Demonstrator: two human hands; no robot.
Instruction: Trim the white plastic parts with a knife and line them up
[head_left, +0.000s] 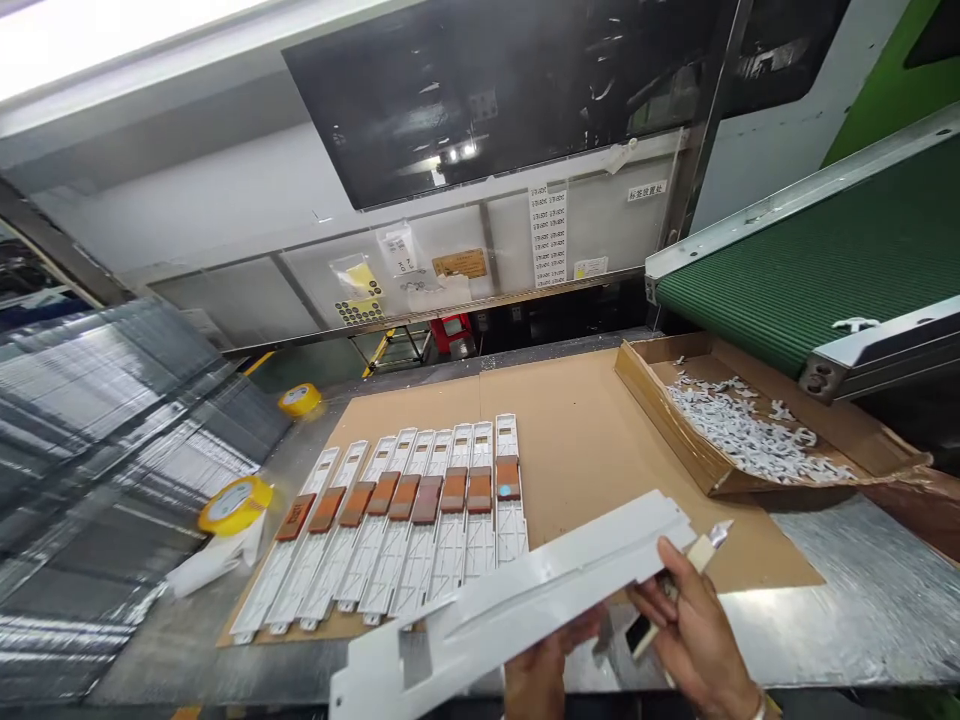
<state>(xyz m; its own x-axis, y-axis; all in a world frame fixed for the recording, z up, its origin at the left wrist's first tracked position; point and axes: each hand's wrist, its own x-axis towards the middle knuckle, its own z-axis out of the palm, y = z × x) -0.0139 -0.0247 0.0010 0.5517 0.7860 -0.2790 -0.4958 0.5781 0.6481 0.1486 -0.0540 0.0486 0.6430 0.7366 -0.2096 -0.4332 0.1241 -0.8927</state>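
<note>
Cardboard tray (pixel 675 420) on the right is holding a heap of white plastic trimmings (pixel 742 430), sitting under the green conveyor (pixel 810 270). Up front, left hand (pixel 536 680) grips a long white plastic panel (pixel 517 600) from below, while right hand (pixel 694 620) is closed around a small knife (pixel 705 550) at the panel's end. Nine similar panels (pixel 405 530) lie side by side on the cardboard sheet (pixel 585 450).

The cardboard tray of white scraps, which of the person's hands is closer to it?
Right. The right hand sits below the cardboard tray, holding a knife; the left hand, under the white plastic part, is farther left.
</note>
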